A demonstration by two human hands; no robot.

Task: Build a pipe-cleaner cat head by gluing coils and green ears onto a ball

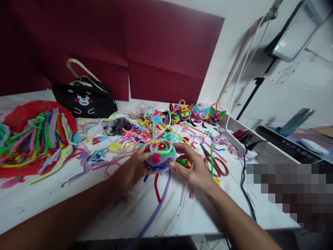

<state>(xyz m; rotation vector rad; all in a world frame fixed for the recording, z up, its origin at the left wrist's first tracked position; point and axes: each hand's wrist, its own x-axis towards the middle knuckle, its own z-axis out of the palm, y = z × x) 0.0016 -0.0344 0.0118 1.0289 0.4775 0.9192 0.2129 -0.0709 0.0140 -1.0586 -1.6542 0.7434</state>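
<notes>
Both of my hands hold a multicoloured pipe-cleaner figure (160,155) just above the white table (52,205). My left hand (132,170) grips its left side with fingers curled round it. From the right, my right hand (194,166) pinches it with thumb and fingers. A long lilac pipe cleaner (156,211) trails from the figure toward me, and a red one (156,189) hangs beneath it.
Loose pipe cleaners (39,139) lie heaped at left on a red bag. Finished animal-head figures (197,113) stand at the back. Orange-handled scissors (217,166) lie right of my hand. A black bear bag (84,99), power strip (240,135) with cable, keyboard (291,147).
</notes>
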